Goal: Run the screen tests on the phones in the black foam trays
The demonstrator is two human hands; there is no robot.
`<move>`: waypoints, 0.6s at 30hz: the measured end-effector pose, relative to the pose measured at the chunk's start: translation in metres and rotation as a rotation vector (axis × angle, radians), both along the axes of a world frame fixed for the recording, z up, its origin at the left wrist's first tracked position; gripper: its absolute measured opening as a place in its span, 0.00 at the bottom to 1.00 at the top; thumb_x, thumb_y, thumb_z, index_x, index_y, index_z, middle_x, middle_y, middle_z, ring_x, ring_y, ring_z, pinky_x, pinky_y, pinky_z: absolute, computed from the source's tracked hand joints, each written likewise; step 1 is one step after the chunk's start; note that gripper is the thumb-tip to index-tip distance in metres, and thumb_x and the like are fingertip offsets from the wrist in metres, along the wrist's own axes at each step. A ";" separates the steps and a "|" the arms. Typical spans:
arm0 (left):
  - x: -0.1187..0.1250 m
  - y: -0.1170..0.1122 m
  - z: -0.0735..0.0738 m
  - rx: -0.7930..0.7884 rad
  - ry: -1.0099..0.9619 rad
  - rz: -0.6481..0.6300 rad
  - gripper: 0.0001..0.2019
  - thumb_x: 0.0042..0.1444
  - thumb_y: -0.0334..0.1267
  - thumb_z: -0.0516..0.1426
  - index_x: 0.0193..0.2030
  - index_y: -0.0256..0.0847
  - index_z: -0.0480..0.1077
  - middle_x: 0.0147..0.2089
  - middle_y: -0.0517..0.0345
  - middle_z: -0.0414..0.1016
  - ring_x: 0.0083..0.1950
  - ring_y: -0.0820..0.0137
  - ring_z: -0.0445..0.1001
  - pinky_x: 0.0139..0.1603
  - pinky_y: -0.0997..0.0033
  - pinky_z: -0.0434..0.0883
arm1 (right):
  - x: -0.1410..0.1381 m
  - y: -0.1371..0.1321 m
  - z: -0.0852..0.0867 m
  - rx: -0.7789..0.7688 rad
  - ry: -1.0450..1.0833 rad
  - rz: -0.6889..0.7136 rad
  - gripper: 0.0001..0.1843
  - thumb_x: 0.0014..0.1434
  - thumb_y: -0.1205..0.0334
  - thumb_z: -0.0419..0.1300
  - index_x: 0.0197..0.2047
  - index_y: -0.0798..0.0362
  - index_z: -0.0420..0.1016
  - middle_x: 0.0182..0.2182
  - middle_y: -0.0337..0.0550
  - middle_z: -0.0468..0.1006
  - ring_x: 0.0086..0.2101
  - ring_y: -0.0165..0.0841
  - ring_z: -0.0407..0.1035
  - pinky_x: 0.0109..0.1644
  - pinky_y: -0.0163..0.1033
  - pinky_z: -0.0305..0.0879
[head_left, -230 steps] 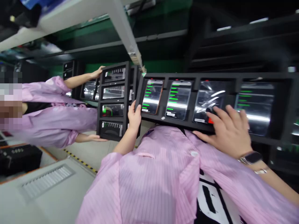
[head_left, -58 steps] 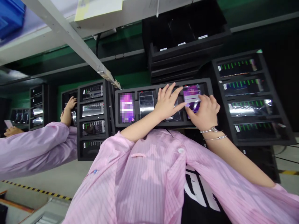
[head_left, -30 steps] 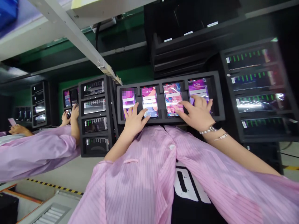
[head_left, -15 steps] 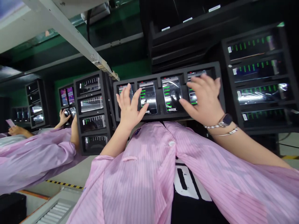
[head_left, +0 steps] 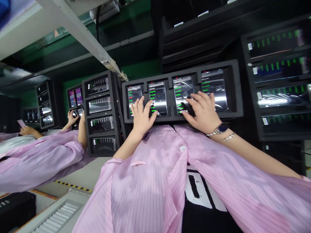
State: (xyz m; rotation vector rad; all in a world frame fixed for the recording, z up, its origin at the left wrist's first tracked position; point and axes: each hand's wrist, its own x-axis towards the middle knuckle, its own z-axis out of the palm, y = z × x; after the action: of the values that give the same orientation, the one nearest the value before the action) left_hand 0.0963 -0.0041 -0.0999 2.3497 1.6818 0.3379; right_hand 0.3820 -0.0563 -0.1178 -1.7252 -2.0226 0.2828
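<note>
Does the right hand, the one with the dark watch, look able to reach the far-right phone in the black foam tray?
Probably yes: the right hand sits over the lower-left corner of that glossy phone, and nothing stands between them in the black foam tray.

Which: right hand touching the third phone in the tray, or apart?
Cannot tell. The head view shows the right hand over that phone, with neither contact nor gap plain.

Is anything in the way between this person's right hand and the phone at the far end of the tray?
Only a low divider: the right hand lies partly over the neighbouring phone, and the far-end phone sits uncovered in the next slot of the black foam tray. The raised foam between the slots separates them.
</note>
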 end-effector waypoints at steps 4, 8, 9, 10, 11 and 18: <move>-0.010 -0.016 0.003 -0.049 0.034 -0.007 0.27 0.71 0.57 0.55 0.70 0.47 0.71 0.80 0.40 0.57 0.80 0.45 0.55 0.81 0.30 0.44 | 0.010 -0.020 0.007 -0.057 -0.007 -0.056 0.24 0.72 0.44 0.53 0.60 0.49 0.77 0.67 0.62 0.68 0.69 0.63 0.57 0.73 0.80 0.44; -0.015 -0.032 0.003 -0.093 0.053 -0.022 0.27 0.70 0.58 0.56 0.68 0.49 0.73 0.79 0.40 0.58 0.79 0.44 0.56 0.81 0.29 0.45 | 0.015 -0.040 0.011 -0.114 -0.009 -0.063 0.23 0.73 0.42 0.53 0.58 0.46 0.78 0.68 0.62 0.66 0.68 0.67 0.57 0.72 0.83 0.42; -0.015 -0.035 0.004 -0.106 0.058 -0.024 0.27 0.69 0.59 0.56 0.68 0.49 0.74 0.79 0.41 0.58 0.79 0.43 0.56 0.80 0.28 0.45 | 0.015 -0.042 0.012 -0.120 -0.009 -0.064 0.23 0.73 0.42 0.53 0.58 0.46 0.78 0.68 0.63 0.65 0.67 0.68 0.58 0.72 0.84 0.42; -0.014 -0.035 0.005 -0.119 0.064 -0.024 0.27 0.69 0.60 0.57 0.67 0.50 0.74 0.79 0.41 0.58 0.78 0.42 0.56 0.80 0.27 0.45 | 0.015 -0.042 0.013 -0.127 -0.011 -0.065 0.24 0.72 0.42 0.53 0.59 0.47 0.78 0.69 0.64 0.65 0.67 0.69 0.58 0.71 0.86 0.41; -0.012 -0.035 0.006 -0.129 0.069 -0.024 0.27 0.69 0.61 0.57 0.67 0.50 0.75 0.79 0.41 0.58 0.78 0.42 0.57 0.80 0.26 0.45 | 0.015 -0.041 0.013 -0.130 -0.012 -0.069 0.24 0.72 0.41 0.54 0.59 0.47 0.78 0.69 0.64 0.64 0.66 0.71 0.58 0.70 0.87 0.41; 0.003 0.011 0.005 -0.119 0.064 -0.002 0.29 0.66 0.64 0.59 0.67 0.53 0.75 0.80 0.43 0.58 0.78 0.40 0.57 0.79 0.21 0.42 | 0.021 0.003 0.001 -0.117 -0.015 -0.142 0.27 0.71 0.38 0.56 0.59 0.49 0.78 0.71 0.65 0.61 0.67 0.73 0.53 0.67 0.90 0.36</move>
State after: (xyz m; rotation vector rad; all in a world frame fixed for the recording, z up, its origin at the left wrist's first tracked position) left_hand 0.0990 0.0072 -0.0948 2.2987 1.6781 0.1591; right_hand 0.4027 -0.0537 -0.1166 -1.9374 -1.9156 0.3489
